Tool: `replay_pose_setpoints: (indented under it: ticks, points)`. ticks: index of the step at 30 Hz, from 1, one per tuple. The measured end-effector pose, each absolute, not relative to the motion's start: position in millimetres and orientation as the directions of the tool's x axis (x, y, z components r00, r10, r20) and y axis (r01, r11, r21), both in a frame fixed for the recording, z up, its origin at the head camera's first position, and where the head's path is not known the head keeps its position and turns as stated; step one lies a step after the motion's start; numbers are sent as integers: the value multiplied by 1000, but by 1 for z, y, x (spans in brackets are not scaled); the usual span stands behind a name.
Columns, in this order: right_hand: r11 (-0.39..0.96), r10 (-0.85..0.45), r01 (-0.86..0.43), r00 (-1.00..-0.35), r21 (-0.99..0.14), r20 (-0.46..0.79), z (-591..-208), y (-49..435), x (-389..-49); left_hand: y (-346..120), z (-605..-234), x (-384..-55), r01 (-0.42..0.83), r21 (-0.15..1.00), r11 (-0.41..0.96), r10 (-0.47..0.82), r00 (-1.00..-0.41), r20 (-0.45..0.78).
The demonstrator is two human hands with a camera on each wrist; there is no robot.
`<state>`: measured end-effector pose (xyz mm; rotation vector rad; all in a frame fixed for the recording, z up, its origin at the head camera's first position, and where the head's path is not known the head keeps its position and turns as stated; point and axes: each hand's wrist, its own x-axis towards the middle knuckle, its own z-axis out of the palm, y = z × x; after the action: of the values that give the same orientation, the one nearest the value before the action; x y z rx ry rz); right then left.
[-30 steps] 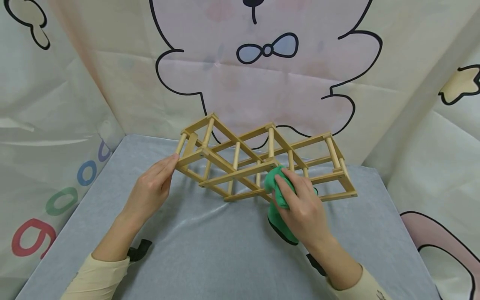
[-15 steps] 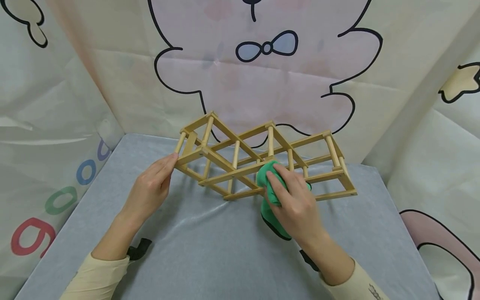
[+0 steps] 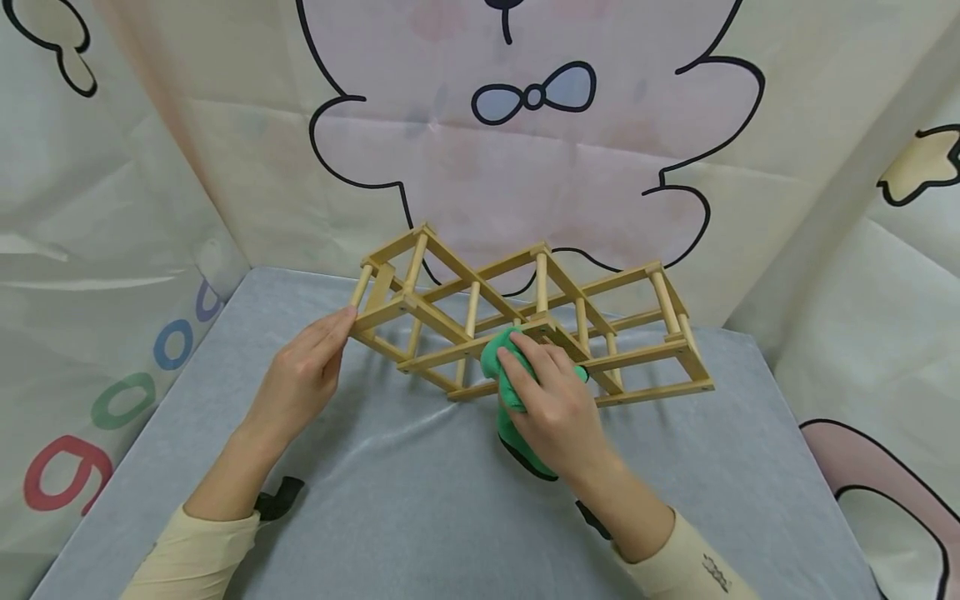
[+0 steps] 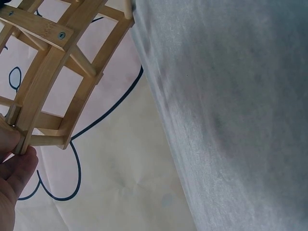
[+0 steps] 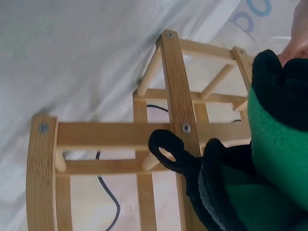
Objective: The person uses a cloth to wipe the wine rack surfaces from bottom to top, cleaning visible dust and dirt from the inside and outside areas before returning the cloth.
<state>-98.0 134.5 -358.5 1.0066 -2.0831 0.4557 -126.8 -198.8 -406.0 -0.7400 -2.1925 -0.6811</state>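
Note:
A lattice-like wooden folding wine rack [image 3: 442,357] stands spread out across the back of the table, with round dowels joining its flat slats. At its left end, my left hand [image 3: 303,367] pinches a corner; in the left wrist view the thumb and fingers [image 4: 21,168] close on the slat end. My right hand [image 3: 558,408] grips a bunched green cloth [image 3: 517,437] against the front slats near the middle of the rack. Black edging and a small black hanging loop [image 5: 155,139] show on the cloth in the right wrist view. The hand and cloth hide part of the front slats.
A pale blue-grey cloth [image 3: 420,517] covers the table. Close behind the rack rises a backdrop [image 3: 525,183] printed with a cartoon figure, and printed sheets stand at both sides. A black strap piece [image 3: 279,500] sticks out by the left wrist.
My right hand has slid left along the front of the rack with the green cloth. The left hand keeps its hold on the corner, and the rack stays in place.

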Motion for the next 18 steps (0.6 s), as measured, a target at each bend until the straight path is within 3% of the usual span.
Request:
replay_pose_setpoints:
  ticks: [18]
  points:
    - [624, -540, -781, -414, 19, 732, -387, 100, -104, -199, -405, -127, 669, 239, 704, 299, -585, 754]
